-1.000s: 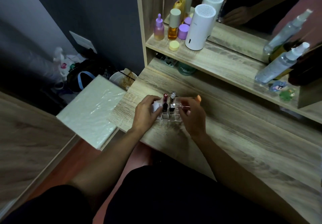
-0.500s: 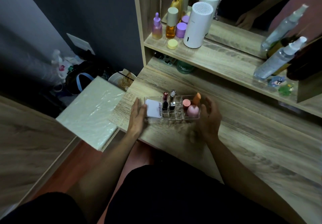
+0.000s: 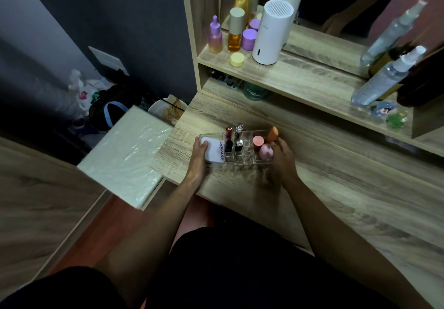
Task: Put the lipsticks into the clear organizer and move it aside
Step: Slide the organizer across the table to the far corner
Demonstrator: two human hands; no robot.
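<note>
While two lipsticks (image 3: 232,141) stand upright in its middle slots, the clear organizer (image 3: 249,158) sits on the wooden desk (image 3: 336,188) below the shelf; the left hand (image 3: 198,157) grasps its left end beside a white compact (image 3: 213,151); the right hand (image 3: 283,158) grasps its right end beside pink and orange sponges (image 3: 266,145).
</note>
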